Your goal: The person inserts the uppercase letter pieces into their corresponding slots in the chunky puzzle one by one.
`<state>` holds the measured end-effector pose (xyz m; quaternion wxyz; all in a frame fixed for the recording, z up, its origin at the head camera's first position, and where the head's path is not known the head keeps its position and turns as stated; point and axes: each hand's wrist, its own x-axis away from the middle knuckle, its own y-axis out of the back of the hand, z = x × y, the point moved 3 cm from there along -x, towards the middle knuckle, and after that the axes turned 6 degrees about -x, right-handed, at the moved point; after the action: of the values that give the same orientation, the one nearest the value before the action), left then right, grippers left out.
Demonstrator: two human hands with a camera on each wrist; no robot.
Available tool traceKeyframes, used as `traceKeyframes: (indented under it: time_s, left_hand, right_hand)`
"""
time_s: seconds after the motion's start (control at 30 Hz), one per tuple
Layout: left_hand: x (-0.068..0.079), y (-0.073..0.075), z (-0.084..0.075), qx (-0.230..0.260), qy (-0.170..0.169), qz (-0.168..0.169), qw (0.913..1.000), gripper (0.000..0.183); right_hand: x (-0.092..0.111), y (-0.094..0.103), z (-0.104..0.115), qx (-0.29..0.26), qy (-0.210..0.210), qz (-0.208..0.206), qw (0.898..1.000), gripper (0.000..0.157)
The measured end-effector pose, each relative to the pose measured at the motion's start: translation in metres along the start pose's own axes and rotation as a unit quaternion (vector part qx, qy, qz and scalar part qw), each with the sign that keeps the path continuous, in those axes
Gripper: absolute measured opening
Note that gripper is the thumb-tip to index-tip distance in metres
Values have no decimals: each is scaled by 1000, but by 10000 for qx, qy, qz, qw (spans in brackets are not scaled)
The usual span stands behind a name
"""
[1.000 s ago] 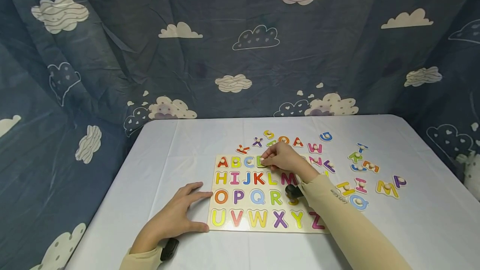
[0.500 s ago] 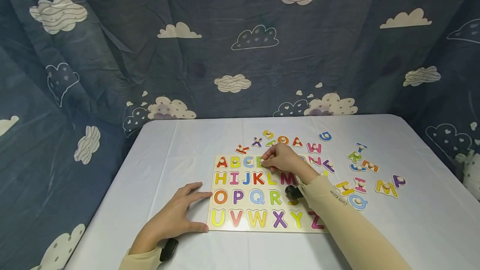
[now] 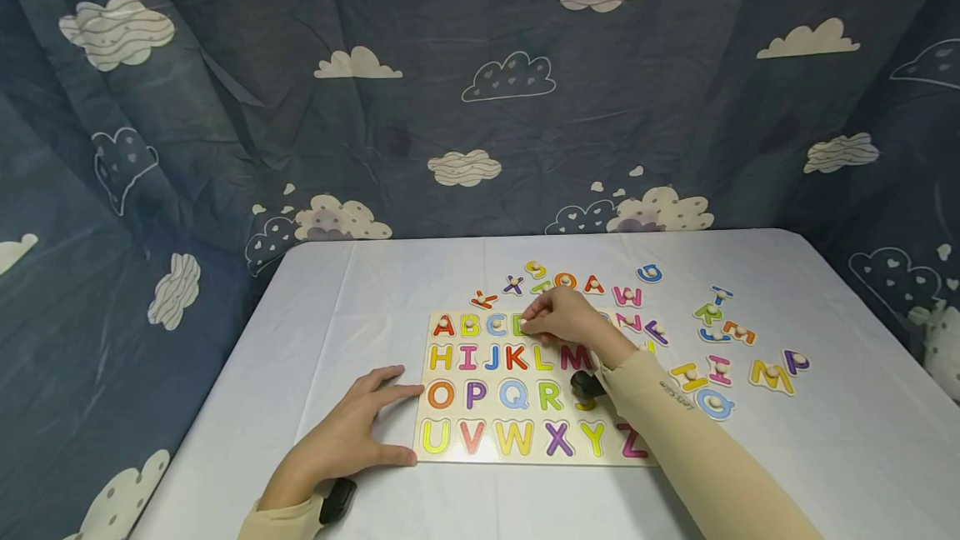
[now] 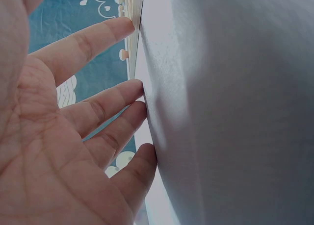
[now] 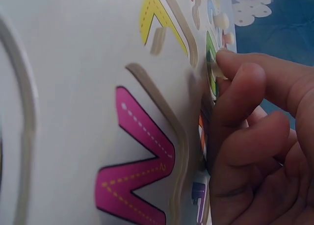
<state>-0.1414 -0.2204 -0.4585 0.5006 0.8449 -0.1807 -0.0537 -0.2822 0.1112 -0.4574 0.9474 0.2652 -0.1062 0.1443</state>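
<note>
My right hand [image 3: 566, 322] pinches the knob of a green letter D puzzle piece [image 5: 212, 63] in the top row of an alphabet board [image 3: 491, 415]. The D lies in or right at its slot, partly hidden by the fingertips. To its left, the red A [image 3: 444, 325], yellow B [image 3: 470, 324] and light blue C [image 3: 497, 324] sit in the board with their knobs up. My left hand [image 3: 341, 432] rests at the board's left side, fingers spread. In the left wrist view, the index fingertip [image 4: 127, 26] meets the board's edge.
Loose knobbed letters lie behind and right of the board, among them a red K [image 3: 483, 300], pink W [image 3: 627, 297], yellow M [image 3: 771, 377] and light blue Q [image 3: 714, 404]. White cloth covers the table [image 3: 360, 290]. A dark cloud-patterned curtain [image 3: 420, 123] stands behind.
</note>
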Motion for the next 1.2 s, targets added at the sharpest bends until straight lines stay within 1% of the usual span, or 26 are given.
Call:
traceKeyframes:
  time_s: [0.1, 0.37, 0.53, 0.87, 1.07, 1.2]
  left_hand:
    - [0, -1, 0, 24, 19, -1, 10000, 84]
    - [1, -3, -2, 9, 13, 4, 10000, 85]
    - [-1, -3, -3, -5, -36, -36, 10000, 85]
    - [-2, -4, -3, 17, -5, 12, 10000, 85]
    - [2, -1, -2, -38, 39, -7, 10000, 86]
    - [3, 1, -1, -68, 30, -30, 10000, 85]
  right_hand:
    - [2, 2, -2, -20, 80, -12, 10000, 17]
    - [8, 12, -4, -37, 60, -91, 9999, 23]
    - [11, 25, -8, 31, 14, -291, 9996, 25]
    - [23, 50, -21, 153, -213, -511, 9984, 29]
    - [29, 62, -28, 259, -97, -557, 9981, 29]
    - [35, 74, -35, 294, -166, -683, 9971, 32]
